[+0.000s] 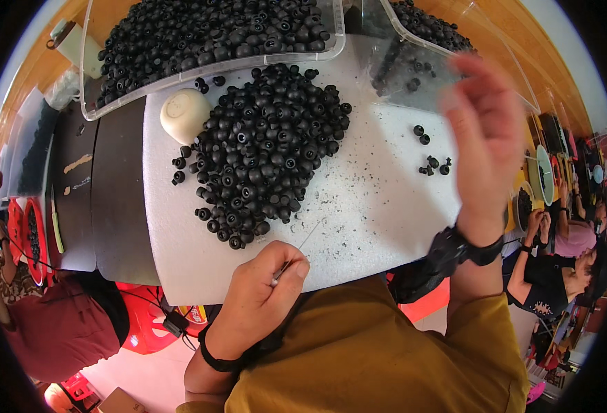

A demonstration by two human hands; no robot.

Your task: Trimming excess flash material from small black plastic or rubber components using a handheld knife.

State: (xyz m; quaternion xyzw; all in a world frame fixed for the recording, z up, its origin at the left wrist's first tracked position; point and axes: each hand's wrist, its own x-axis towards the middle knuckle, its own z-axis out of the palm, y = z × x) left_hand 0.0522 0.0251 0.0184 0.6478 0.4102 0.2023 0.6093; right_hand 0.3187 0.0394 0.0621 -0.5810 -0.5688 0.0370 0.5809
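My left hand [258,296] pinches a thin metal needle tool [302,246] whose tip points up and right over the white foam board [379,206]. Just above it lies a large heap of small black rubber caps [265,151]. My right hand [486,134] is raised and blurred over the board's right side, fingers loosely curled; whether it holds a cap cannot be made out. A few loose black caps [433,164] lie on the board to the left of it. A black watch sits on my right wrist.
Two clear plastic bins [207,69] [448,41] full of black caps stand at the back. A cream bowl [185,113] rests upside down beside the heap. Dark trays [103,193] lie left. Other people sit at the left and right edges.
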